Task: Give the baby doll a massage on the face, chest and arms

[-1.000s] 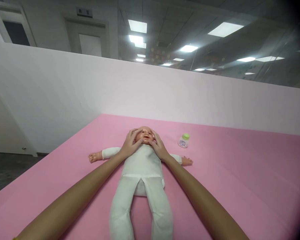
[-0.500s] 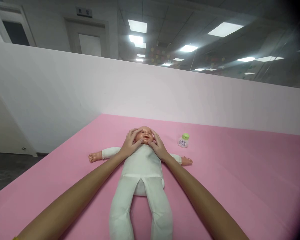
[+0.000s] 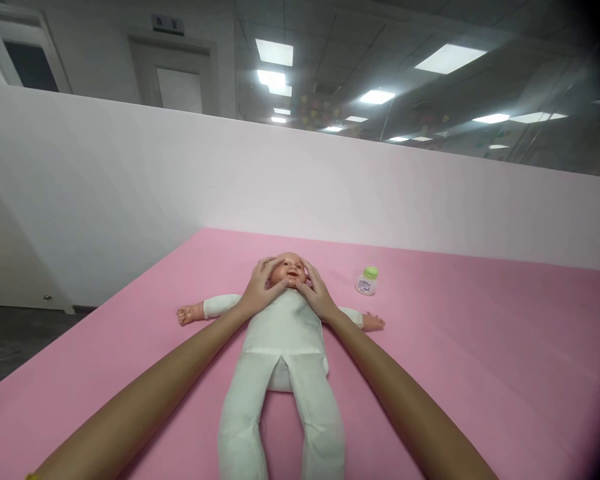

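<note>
A baby doll (image 3: pixel 285 327) with a white cloth body lies on its back, its arms stretched out to the sides and its legs toward me. My left hand (image 3: pixel 260 287) cups the left side of the doll's hard plastic head (image 3: pixel 291 270), fingers curved along it and thumb by the chin. On the opposite side my right hand (image 3: pixel 318 292) holds the head in the same way, its thumb near the other side of the chin. The doll's face shows between the two hands. Both my forearms cross over the doll's sleeves.
Right of the head, on the pink tabletop (image 3: pixel 460 347), stands a small clear bottle (image 3: pixel 366 285) with a green cap and a printed label. A white partition (image 3: pixel 330 180) rises along the far and left edges. Beyond it are a door and ceiling lights.
</note>
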`<state>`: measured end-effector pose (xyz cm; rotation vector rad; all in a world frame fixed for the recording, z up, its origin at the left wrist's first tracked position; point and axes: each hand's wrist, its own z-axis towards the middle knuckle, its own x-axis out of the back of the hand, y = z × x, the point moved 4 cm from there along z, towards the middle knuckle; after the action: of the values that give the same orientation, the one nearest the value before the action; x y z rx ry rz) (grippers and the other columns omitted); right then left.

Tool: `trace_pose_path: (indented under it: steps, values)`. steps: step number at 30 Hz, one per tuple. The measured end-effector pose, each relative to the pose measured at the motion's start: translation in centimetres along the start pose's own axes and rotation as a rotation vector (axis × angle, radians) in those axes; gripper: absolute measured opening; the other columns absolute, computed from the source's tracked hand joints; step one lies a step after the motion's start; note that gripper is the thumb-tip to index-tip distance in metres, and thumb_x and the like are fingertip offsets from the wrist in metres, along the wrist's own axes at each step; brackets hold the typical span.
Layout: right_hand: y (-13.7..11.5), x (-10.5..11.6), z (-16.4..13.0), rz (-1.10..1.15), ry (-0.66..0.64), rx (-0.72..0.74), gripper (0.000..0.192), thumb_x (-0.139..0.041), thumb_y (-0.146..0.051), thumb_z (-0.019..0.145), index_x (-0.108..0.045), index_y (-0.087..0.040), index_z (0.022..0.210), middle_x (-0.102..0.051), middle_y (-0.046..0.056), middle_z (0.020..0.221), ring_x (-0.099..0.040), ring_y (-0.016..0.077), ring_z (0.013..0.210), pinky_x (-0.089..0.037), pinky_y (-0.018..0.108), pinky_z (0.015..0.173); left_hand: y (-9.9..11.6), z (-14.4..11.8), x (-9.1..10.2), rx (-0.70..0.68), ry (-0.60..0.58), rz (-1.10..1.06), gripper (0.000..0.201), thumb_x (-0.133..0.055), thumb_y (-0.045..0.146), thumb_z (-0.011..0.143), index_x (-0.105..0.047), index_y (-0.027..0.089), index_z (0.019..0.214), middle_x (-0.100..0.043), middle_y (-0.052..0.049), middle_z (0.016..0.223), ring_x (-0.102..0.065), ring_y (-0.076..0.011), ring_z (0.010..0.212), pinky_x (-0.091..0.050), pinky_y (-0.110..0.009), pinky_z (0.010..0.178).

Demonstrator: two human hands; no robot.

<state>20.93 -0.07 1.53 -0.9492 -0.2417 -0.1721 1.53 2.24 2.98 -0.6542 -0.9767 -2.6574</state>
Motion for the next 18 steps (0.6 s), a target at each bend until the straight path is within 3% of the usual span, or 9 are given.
trace_pose_path:
  steps: [10, 18]
  values:
    - [0.04, 0.01, 0.16, -0.022, 0.012, -0.014, 0.061, -0.05, -0.034, 0.097, -0.039, -0.03, 0.157, -0.039, 0.003, 0.164, -0.034, 0.0236, 0.153, -0.026, 0.045, 0.128, 0.14, 0.09, 0.13, -0.019, -0.012, -0.026, 0.044, -0.05, 0.045, 0.104, -0.051, 0.032, 0.146, -0.05, -0.007, 0.145, -0.043, -0.0261, 0.143, -0.034, -0.047, 0.124]
    - [-0.18, 0.0, -0.08, -0.013, -0.001, -0.031, 0.068, -0.063, -0.039, 0.094, -0.038, -0.034, 0.157, -0.039, 0.004, 0.165, -0.035, 0.0267, 0.153, -0.037, 0.047, 0.122, -0.09, 0.0, -0.01, -0.001, 0.006, 0.006, 0.057, -0.068, 0.048, 0.093, -0.051, 0.034, 0.145, -0.048, -0.007, 0.145, -0.043, -0.0293, 0.142, -0.038, -0.048, 0.121]
